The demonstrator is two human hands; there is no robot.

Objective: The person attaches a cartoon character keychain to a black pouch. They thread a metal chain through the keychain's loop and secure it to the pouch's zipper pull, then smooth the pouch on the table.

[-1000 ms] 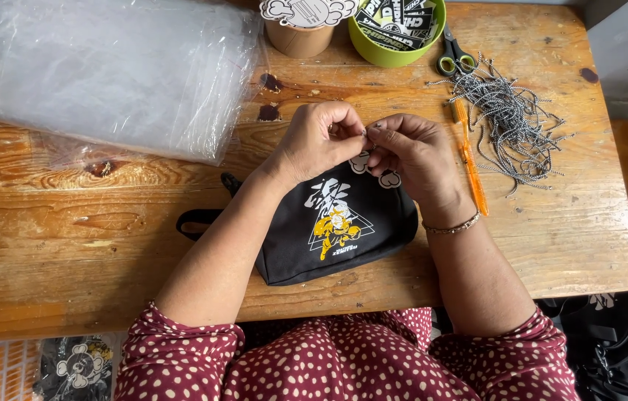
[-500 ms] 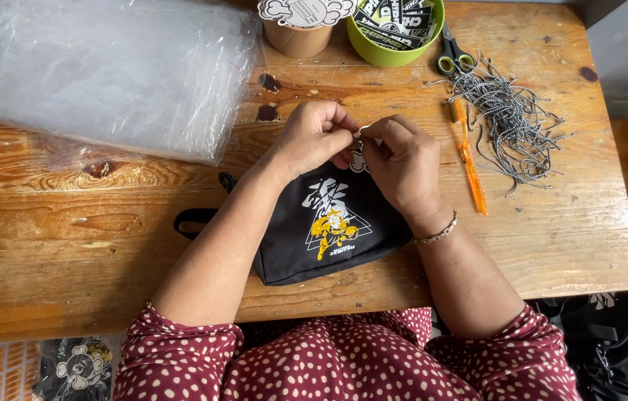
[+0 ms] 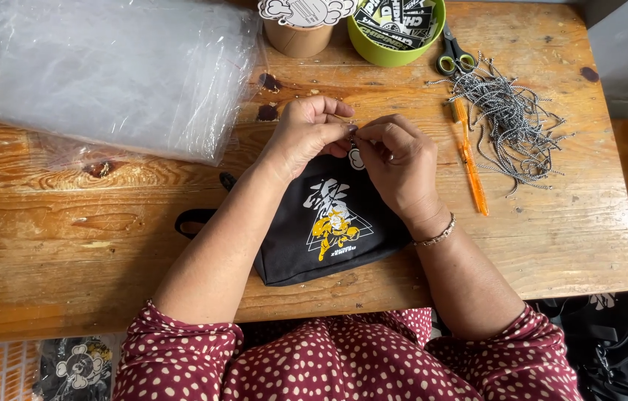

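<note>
- between the earlier views and this one, the small round tag (image 3: 356, 157) was drawn in closer between the two hands, and the right wrist was rolled slightly so that the bracelet (image 3: 436, 237) came to lie lower on the forearm.
- little else was altered: the black pouch (image 3: 329, 226) was left flat in the same place on the counter (image 3: 69, 230), its printed side up, so the work was judged to be kept at the pouch's top edge.
- the left hand (image 3: 306, 134) was held over the top edge of the pouch, wrist bent inward, fingers (image 3: 340, 111) closed in a pinch at the tag.
- the right hand (image 3: 399, 167) was set just beside it, knuckles up, fingertips pinched shut on the same small tag; whether a cord was also gripped could not be told.
- both forearms were rested across the near edge of the counter.
- a pile of cords (image 3: 511, 119), an orange tool (image 3: 470, 160) and scissors (image 3: 455, 56) were seen to the right, clear bags (image 3: 106, 74) to the left, a green bowl (image 3: 395, 33) behind.
</note>
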